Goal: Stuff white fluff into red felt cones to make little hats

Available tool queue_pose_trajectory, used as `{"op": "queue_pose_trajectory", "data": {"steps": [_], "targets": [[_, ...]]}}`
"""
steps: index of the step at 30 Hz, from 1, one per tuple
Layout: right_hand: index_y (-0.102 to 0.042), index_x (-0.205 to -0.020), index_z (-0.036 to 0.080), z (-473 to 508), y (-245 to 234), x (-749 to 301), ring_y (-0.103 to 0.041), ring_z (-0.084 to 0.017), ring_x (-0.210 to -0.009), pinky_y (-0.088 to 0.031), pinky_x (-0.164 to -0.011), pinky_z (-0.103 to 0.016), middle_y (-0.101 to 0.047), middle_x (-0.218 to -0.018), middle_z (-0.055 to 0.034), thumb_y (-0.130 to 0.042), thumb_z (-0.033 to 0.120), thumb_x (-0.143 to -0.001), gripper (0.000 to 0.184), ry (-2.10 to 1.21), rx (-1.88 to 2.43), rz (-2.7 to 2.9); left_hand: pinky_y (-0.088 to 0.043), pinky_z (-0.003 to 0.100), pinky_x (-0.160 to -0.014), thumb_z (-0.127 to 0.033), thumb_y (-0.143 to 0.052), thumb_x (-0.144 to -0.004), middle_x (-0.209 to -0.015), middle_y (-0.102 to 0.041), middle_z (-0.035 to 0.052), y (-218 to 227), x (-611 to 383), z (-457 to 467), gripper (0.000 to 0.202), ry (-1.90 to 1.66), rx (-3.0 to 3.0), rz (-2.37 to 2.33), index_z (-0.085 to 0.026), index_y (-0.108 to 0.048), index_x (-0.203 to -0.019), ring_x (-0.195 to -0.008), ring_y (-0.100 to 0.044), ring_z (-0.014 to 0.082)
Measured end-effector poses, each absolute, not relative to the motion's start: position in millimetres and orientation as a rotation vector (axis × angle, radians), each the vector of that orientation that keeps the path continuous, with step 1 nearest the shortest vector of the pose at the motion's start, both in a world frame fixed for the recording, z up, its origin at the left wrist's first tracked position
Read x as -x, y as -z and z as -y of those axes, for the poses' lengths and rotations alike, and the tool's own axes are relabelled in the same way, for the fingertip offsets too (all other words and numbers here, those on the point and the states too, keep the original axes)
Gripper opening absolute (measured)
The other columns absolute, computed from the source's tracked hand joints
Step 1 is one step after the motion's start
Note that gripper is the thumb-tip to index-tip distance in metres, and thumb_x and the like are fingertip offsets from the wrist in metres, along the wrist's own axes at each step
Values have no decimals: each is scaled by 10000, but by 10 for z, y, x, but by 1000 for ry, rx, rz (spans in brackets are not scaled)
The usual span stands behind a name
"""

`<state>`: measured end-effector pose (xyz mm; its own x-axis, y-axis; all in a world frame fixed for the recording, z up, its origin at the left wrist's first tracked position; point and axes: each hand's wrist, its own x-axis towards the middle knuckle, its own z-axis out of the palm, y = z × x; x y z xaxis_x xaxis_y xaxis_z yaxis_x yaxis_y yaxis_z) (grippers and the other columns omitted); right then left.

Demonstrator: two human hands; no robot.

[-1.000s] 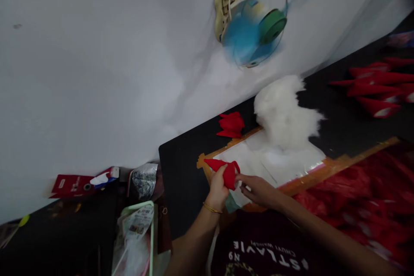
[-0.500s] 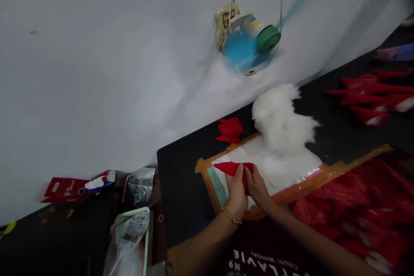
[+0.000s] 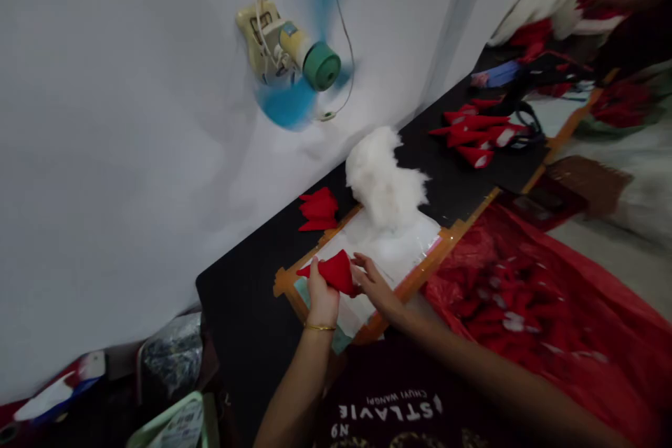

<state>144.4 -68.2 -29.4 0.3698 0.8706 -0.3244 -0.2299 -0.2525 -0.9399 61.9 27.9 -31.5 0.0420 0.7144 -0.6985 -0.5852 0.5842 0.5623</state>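
Observation:
A red cloth cone [image 3: 339, 271] lies in my left hand [image 3: 321, 294], whose fingers are wrapped round its narrow part. The cone's tip points left and its wide end faces right. At that wide end is my right hand [image 3: 374, 283], fingers stretched out and a little apart, close to the rim; whether they touch it I cannot tell. Beneath both hands is a white sheet [image 3: 412, 238] edged with brown tape. A heap of white stuffing [image 3: 386, 178] rests on the sheet's far part. Flat red cloth pieces [image 3: 319, 210] lie left of the stuffing.
Several red cones [image 3: 472, 133] are piled farther right on the black table [image 3: 236, 308]. A large red plastic bag [image 3: 525, 308] of red pieces lies at right. A wall fan [image 3: 302, 73] spins above. At lower left stands a pale green bin [image 3: 202, 420]. A person's arm [image 3: 630, 0] shows at far right.
My view has swung to the right. The cone has turned so its wide end shows, and my right hand has shifted from gripping it to its wide end with fingers extended.

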Motion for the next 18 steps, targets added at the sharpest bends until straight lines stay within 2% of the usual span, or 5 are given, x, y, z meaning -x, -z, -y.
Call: {"op": "queue_pose_trajectory", "data": {"steps": [3, 5, 10, 13, 18], "targets": [[-228, -1426, 191, 908, 241, -1660, -594, -154, -864, -572, -645, -319, -383, -1380, -178, -562, 640, -821, 825, -1324, 1382, 486, -533, 290, -791, -358, -586, -924, -846, -658, 57, 321, -675, -338, 215, -959, -95, -1113, -145, -605, -907, -747, -642, 161], [-271, -1378, 166, 980, 243, -1739, -585, -136, -801, -565, -630, -310, -429, -1325, -176, -605, 628, -796, 815, -1334, 1403, 489, -538, 290, -775, -400, -618, -905, -846, -653, 49, 324, -715, -335, 248, -952, -76, -1086, -154, -600, -881, -731, -634, 155], [-538, -1057, 119, 910, 338, -1700, -571, -142, -719, -511, -667, -272, -603, -903, -81, -568, 525, -846, 458, -1159, 1570, 849, -553, 332, -755, -441, -717, -817, -897, -652, 62, 329, -853, -97, 327, -906, -191, -1032, -159, -604, -935, -766, -654, 185], [-588, -898, 118, 913, 381, -1648, -573, -158, -783, -493, -754, -282, -614, -868, -92, -432, 406, -932, 330, -1016, 1635, 1178, -543, 297, -735, -377, -808, -720, -936, -655, 55, 296, -883, 56, 448, -921, -342, -1011, -171, -601, -1060, -764, -657, 170], [-590, -1176, 87, 1053, 417, -1682, -596, -214, -984, -496, -850, -297, -606, -1127, -161, -530, 243, -870, 348, -1067, 1682, 1796, -540, 305, -720, -325, -845, -655, -915, -662, 40, 113, -801, 117, 589, -850, -393, -1046, -182, -574, -1158, -727, -651, 169]]}}
